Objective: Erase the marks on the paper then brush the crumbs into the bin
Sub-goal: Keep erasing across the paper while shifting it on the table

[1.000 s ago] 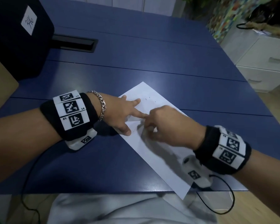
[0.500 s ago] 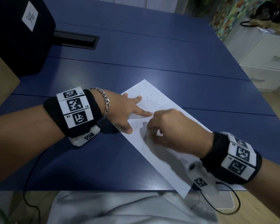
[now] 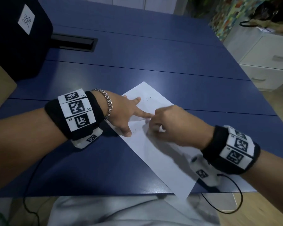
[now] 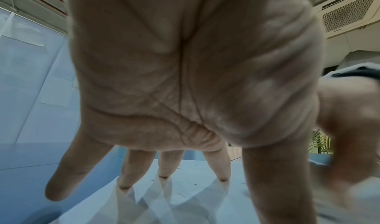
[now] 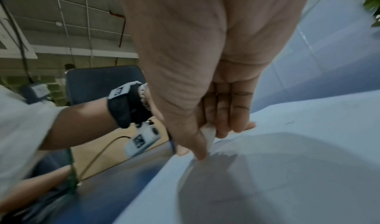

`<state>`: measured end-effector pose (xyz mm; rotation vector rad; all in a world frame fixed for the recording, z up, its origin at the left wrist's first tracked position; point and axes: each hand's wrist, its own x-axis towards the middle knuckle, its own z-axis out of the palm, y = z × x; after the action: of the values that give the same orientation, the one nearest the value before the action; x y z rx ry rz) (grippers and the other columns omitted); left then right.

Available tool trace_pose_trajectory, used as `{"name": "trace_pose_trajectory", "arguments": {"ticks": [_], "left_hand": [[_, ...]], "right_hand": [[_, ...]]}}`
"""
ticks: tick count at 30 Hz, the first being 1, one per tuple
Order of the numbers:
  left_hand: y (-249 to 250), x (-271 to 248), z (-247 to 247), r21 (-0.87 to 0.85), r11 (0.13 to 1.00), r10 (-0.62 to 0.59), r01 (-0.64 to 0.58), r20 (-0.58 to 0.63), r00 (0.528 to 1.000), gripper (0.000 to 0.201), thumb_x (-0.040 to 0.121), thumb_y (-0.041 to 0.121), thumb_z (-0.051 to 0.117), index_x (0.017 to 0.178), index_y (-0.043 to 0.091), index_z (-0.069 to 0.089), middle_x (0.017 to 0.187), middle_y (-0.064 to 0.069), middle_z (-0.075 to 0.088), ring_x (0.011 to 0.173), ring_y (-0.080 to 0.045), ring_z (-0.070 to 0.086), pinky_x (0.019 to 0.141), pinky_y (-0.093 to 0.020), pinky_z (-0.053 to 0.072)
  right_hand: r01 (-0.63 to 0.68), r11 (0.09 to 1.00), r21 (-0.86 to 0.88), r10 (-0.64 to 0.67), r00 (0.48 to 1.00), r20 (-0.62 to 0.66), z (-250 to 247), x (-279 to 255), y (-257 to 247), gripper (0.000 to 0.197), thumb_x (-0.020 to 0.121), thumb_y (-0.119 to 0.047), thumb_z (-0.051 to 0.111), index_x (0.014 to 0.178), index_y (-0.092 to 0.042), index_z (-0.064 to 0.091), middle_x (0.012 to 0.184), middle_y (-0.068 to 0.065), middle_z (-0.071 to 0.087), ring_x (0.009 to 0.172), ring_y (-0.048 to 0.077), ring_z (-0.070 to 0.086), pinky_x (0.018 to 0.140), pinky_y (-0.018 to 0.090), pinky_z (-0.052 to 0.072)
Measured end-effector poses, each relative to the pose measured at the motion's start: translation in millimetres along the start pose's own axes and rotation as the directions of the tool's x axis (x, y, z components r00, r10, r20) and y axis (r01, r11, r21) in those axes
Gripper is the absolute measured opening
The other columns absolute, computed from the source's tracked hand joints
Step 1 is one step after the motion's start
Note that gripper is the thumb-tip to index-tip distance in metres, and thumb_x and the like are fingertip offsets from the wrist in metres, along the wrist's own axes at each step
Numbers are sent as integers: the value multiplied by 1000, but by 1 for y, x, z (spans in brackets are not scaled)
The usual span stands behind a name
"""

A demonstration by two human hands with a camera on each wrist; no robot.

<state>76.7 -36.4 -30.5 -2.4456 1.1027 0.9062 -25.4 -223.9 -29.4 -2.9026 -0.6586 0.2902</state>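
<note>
A white sheet of paper (image 3: pixel 153 154) lies slantwise on the blue table (image 3: pixel 137 51), its near corner over the front edge. Short pencil marks (image 3: pixel 147 99) show near its far end, and another by my left thumb. My left hand (image 3: pixel 137 118) lies spread on the sheet's far left part, fingertips (image 4: pixel 163 174) pressed on the paper (image 4: pixel 195 195). Just to its right, my right hand (image 3: pixel 155 126) is curled round a small white eraser (image 3: pixel 161 129) with its end down on the sheet. The eraser (image 5: pixel 208 134) is pinched between thumb and fingers of that hand (image 5: pixel 205 139).
A black box-like object (image 3: pixel 15 38) with a white label stands at the table's far left, beside a black slot (image 3: pixel 73 43) set into the tabletop. White drawers (image 3: pixel 271 62) stand to the right, off the table. Cables hang from both wrists over the front edge.
My right hand has shifted slightly over the paper with the eraser. The left hand stays pressed in the same spot on the sheet.
</note>
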Motion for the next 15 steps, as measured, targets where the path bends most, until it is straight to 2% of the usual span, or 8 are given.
{"name": "trace_pose_trajectory", "arguments": {"ticks": [2, 3, 5, 7, 9, 12, 13, 15], "left_hand": [[1, -1, -1, 8, 1000, -8, 8, 4, 1000, 99, 91, 55, 71, 148, 74, -7, 173, 1, -23, 160, -43, 3, 123, -55, 29], [2, -1, -1, 12, 1000, -9, 9, 4, 1000, 99, 92, 55, 71, 148, 74, -7, 173, 1, -23, 160, -42, 4, 123, -55, 30], [1, 0, -1, 10, 1000, -8, 8, 6, 1000, 100, 90, 56, 73, 149, 74, -7, 173, 1, -24, 160, -43, 4, 123, -55, 30], [2, 0, -2, 18, 1000, -10, 10, 12, 1000, 103, 89, 56, 74, 149, 74, -7, 173, 0, -24, 160, -43, 6, 123, -55, 30], [3, 0, -4, 39, 999, -20, 19, 13, 1000, 104, 89, 56, 75, 150, 73, -8, 173, -2, -22, 159, -43, 13, 121, -53, 33], [7, 0, -7, 52, 998, -30, 28, 25, 999, 106, 89, 56, 74, 150, 71, -11, 173, -4, -22, 156, -42, 24, 119, -52, 36], [8, 0, -7, 55, 998, -33, 31, 28, 999, 107, 88, 56, 75, 151, 71, -12, 173, -4, -22, 155, -42, 26, 119, -52, 36], [8, 1, -8, 58, 998, -32, 30, 30, 999, 108, 88, 55, 75, 152, 69, -11, 173, -6, -23, 154, -43, 29, 120, -50, 36]], "right_hand": [[-82, 996, 18, 83, 993, -86, -1, 2, 13, 16, 91, -29, 61, 87, -20, 74, 81, -3, 63, 72, 20, 61, 69, 43, 55], [-78, 997, 20, 79, 992, -96, 1, 0, 11, 15, 91, -30, 62, 87, -21, 73, 82, -4, 62, 72, 19, 61, 70, 42, 55], [28, 999, 32, -27, 999, -33, 5, -6, -3, 10, 87, -27, 64, 79, -21, 67, 79, -7, 57, 70, 19, 59, 68, 40, 53], [116, 992, 38, -119, 990, 74, 7, -12, -14, 15, 86, -26, 65, 72, -21, 61, 75, -7, 52, 67, 19, 56, 65, 40, 50], [58, 998, 1, -58, 996, 65, 1, -6, -2, 15, 86, -26, 62, 73, -19, 63, 77, -5, 56, 69, 20, 57, 66, 42, 52], [-85, 996, 20, 87, 993, -81, -2, -1, 19, 15, 89, -29, 61, 84, -22, 73, 80, -6, 61, 71, 20, 60, 69, 43, 55], [-81, 996, 21, 82, 993, -89, -1, -3, 18, 14, 89, -30, 61, 84, -23, 73, 80, -7, 60, 71, 19, 60, 69, 43, 55], [16, 999, 32, -16, 1000, -20, 3, -10, 4, 14, 86, -29, 58, 77, -23, 66, 78, -7, 56, 70, 19, 58, 68, 42, 53]]}}
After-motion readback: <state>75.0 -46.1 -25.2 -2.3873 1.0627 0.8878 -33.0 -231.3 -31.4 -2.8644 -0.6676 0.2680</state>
